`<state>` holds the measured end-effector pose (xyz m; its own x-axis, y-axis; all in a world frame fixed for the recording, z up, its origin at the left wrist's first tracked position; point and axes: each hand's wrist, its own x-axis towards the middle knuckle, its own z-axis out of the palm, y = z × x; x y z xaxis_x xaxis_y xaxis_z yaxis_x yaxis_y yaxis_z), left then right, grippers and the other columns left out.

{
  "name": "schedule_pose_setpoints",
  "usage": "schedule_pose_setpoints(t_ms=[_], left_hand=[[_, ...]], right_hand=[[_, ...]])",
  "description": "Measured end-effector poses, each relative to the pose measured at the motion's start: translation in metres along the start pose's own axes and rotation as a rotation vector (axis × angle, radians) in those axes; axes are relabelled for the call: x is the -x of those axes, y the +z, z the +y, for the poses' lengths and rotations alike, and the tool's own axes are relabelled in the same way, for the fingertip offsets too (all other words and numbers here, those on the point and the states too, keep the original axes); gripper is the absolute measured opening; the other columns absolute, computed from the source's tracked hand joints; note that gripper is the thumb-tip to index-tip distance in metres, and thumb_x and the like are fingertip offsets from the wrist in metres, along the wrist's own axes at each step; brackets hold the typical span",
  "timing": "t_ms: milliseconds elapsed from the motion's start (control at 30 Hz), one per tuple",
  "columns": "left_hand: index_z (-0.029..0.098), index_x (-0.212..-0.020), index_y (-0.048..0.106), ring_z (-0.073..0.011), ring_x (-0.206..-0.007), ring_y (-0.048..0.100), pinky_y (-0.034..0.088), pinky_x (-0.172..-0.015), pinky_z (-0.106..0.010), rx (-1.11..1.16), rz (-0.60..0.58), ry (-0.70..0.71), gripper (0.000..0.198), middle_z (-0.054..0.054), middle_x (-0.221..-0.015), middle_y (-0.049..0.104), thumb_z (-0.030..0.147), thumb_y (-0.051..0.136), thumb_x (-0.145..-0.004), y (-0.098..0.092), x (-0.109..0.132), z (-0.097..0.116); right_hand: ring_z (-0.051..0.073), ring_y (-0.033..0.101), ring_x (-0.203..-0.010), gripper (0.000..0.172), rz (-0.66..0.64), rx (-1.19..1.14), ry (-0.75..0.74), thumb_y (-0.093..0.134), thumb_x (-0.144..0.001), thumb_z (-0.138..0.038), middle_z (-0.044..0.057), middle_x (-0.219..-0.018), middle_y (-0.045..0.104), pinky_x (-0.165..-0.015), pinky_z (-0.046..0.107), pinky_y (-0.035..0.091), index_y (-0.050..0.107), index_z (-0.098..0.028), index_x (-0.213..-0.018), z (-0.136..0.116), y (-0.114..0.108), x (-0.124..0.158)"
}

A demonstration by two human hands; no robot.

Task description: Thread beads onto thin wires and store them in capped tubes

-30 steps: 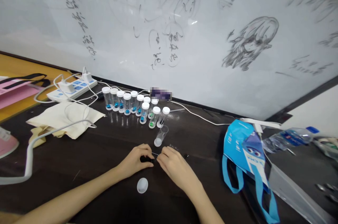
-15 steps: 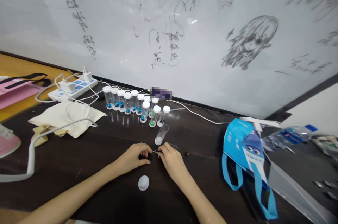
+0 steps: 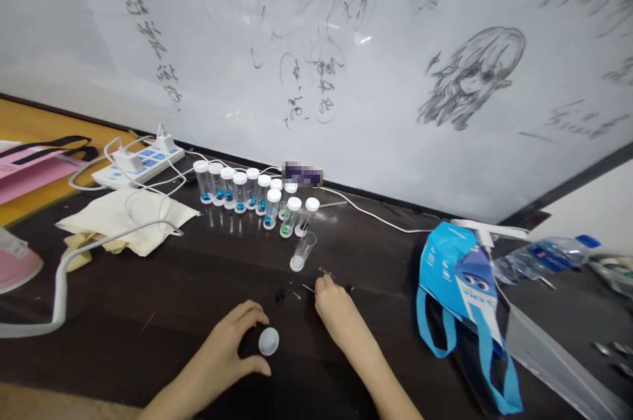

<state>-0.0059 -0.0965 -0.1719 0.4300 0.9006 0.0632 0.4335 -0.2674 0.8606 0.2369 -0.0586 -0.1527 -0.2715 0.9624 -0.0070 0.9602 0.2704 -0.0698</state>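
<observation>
My left hand [image 3: 232, 347] is spread open, thumb and fingers curved around a small round white cap [image 3: 268, 341] without clearly touching it. My right hand [image 3: 332, 304] rests low over the dark table with its fingers pinched; a thin silvery rod [image 3: 308, 288] sticks out to the left from them. Between the hands lie a small black piece [image 3: 280, 295] and a tiny greenish bit [image 3: 297, 296]. Beyond them a clear tube [image 3: 305, 250] without a lid leans or lies, its white end toward me.
Several white-capped clear tubes [image 3: 240, 192] with blue, green or dark contents stand along the back. On the left are a cream cloth bag [image 3: 123, 219], a power strip [image 3: 143, 166] and a thick white cable [image 3: 59, 301]. A blue bag [image 3: 452, 262] and a water bottle [image 3: 548, 255] lie right.
My left hand has let go of the black piece, moved down toward me and opened around the white cap. My right hand has shifted slightly right, still pinched.
</observation>
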Motion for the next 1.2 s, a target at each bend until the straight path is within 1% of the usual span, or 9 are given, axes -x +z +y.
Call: schedule_pose_setpoints(t_ms=[67,167,300,433,500,633,733,833,1200], left_hand=[[0.025,-0.098,0.064,-0.0283,-0.104,0.059,0.045,-0.094,-0.039,-0.013,0.044,-0.027,0.044,-0.006,-0.112,0.063,0.021,0.087,-0.060,0.014,0.005,0.003],[0.025,-0.092,0.064,-0.0271,-0.101,0.061,0.046,-0.093,-0.039,0.004,0.076,-0.055,0.032,-0.004,-0.107,0.065,0.012,0.079,-0.067,0.025,0.005,0.008],[0.027,-0.098,0.063,-0.0230,-0.094,0.064,0.050,-0.086,-0.033,0.108,0.088,-0.053,0.030,-0.001,-0.103,0.068,0.012,0.073,-0.074,0.025,0.005,0.011],[0.030,-0.104,0.062,-0.0204,-0.094,0.065,0.052,-0.082,-0.028,0.162,0.115,-0.015,0.033,0.002,-0.107,0.069,0.012,0.070,-0.077,0.020,0.005,0.013],[0.030,-0.104,0.063,-0.0208,-0.096,0.065,0.052,-0.083,-0.028,0.164,0.132,0.005,0.032,0.001,-0.108,0.069,0.013,0.069,-0.078,0.017,0.005,0.015],[0.029,-0.105,0.064,-0.0211,-0.096,0.067,0.055,-0.081,-0.028,0.161,0.155,0.019,0.031,0.000,-0.109,0.070,0.014,0.070,-0.078,0.014,0.004,0.019],[0.029,-0.105,0.064,-0.0224,-0.099,0.067,0.055,-0.085,-0.030,0.138,0.175,0.043,0.031,-0.001,-0.110,0.070,0.015,0.070,-0.079,0.014,0.005,0.019],[0.030,-0.108,0.064,-0.0239,-0.104,0.066,0.053,-0.093,-0.033,0.107,0.192,0.081,0.032,-0.002,-0.113,0.070,0.016,0.069,-0.080,0.016,0.007,0.016],[0.032,-0.112,0.062,-0.0210,-0.107,0.066,0.052,-0.096,-0.030,0.061,0.211,0.131,0.032,0.001,-0.116,0.069,0.016,0.066,-0.084,0.017,0.011,0.016]], right_hand=[[0.024,0.068,-0.066,0.020,0.012,-0.051,0.016,0.047,-0.086,0.005,0.014,-0.086,0.066,-0.058,0.030,0.047,0.057,-0.013,-0.085,0.002,-0.007,0.004],[0.019,0.066,-0.065,0.021,0.043,-0.157,0.022,0.045,-0.089,0.001,0.006,-0.078,0.063,-0.059,0.026,0.046,0.052,-0.018,-0.084,0.004,-0.021,0.015],[0.014,0.062,-0.064,0.020,0.072,-0.320,-0.004,0.045,-0.091,-0.002,-0.002,-0.075,0.060,-0.061,0.022,0.046,0.049,-0.021,-0.089,-0.004,-0.036,0.038],[0.013,0.062,-0.067,0.019,0.099,-0.681,-0.070,0.045,-0.097,-0.011,-0.002,-0.079,0.060,-0.064,0.022,0.047,0.059,-0.023,-0.093,-0.028,-0.044,0.058],[0.014,0.062,-0.069,0.021,0.107,-0.735,-0.102,0.047,-0.098,-0.013,-0.001,-0.083,0.061,-0.065,0.023,0.047,0.064,-0.024,-0.092,-0.041,-0.044,0.064],[0.018,0.063,-0.071,0.020,0.199,-0.595,-0.145,0.048,-0.096,-0.012,0.002,-0.083,0.063,-0.067,0.028,0.049,0.064,-0.023,-0.094,-0.059,-0.035,0.067],[0.020,0.062,-0.069,0.022,0.183,-0.431,-0.177,0.045,-0.096,-0.010,0.003,-0.083,0.063,-0.065,0.031,0.051,0.063,-0.022,-0.095,-0.065,-0.028,0.067],[0.021,0.063,-0.069,0.024,0.168,-0.324,-0.209,0.044,-0.095,-0.007,0.004,-0.083,0.063,-0.064,0.031,0.053,0.063,-0.022,-0.097,-0.067,-0.027,0.066],[0.021,0.063,-0.072,0.019,0.176,-0.334,-0.230,0.048,-0.095,-0.007,0.005,-0.086,0.063,-0.066,0.031,0.054,0.062,-0.020,-0.098,-0.067,-0.032,0.067]])
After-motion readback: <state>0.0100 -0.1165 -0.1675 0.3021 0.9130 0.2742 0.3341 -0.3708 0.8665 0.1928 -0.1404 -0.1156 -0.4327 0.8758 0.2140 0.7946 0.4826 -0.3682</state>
